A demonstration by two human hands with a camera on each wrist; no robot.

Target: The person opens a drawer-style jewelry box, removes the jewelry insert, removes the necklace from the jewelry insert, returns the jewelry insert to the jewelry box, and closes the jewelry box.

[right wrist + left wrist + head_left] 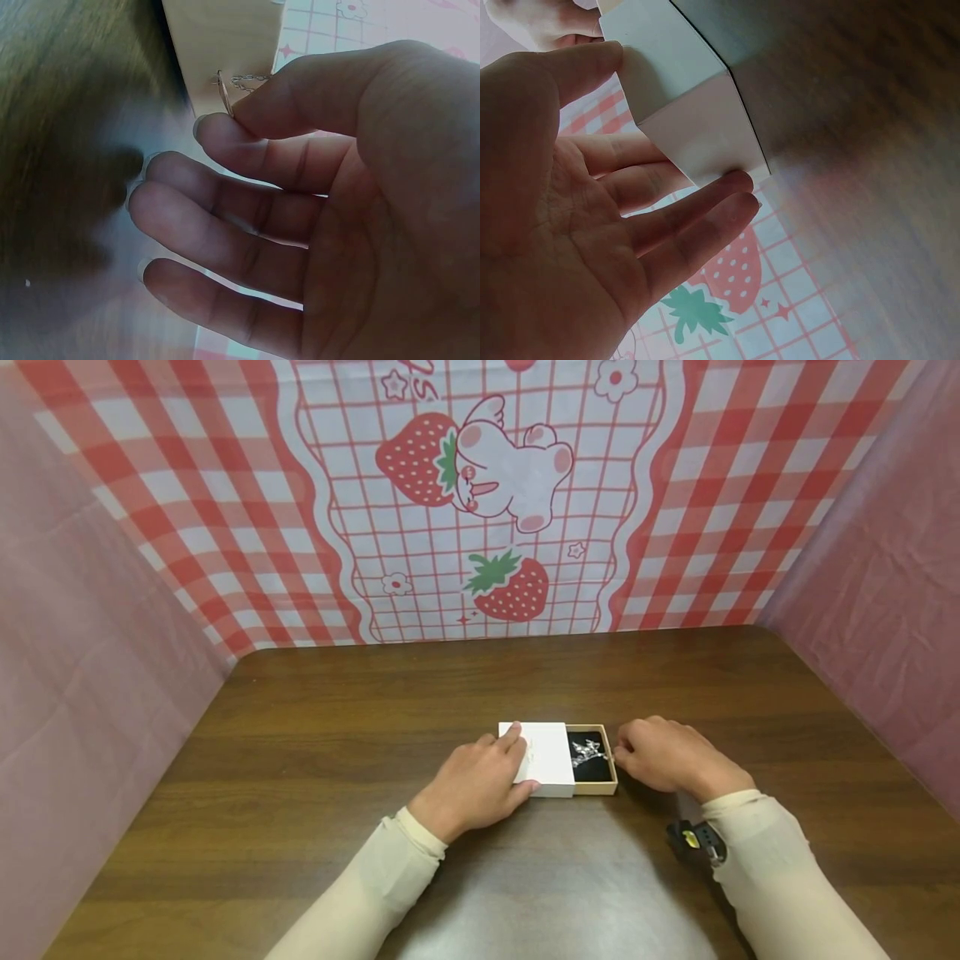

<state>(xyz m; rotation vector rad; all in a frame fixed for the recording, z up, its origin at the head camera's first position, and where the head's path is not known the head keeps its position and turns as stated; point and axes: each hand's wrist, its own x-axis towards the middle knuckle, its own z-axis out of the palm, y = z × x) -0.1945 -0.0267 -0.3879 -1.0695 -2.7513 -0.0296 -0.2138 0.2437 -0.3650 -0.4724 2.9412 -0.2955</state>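
Note:
A small white sliding gift box (553, 752) lies on the table, its tan inner drawer (597, 789) partly out to the right. Inside the drawer, silver jewelry (587, 751) rests on a black pad (596, 772); its exact kind is unclear. My left hand (474, 783) holds the white sleeve, thumb on the near side and fingers over the top and far side. At the drawer's end, my right hand (667, 757) pinches a thin pull loop (223, 94) between thumb and index finger. Beside the loop a fine chain (249, 79) shows in the right wrist view.
The box stands on a brown wooden table (337, 727). A red-and-white strawberry cloth (480, 568) hangs behind it, with pink cloth (885, 552) at the sides. On the right wrist is a black strapped device (697, 839).

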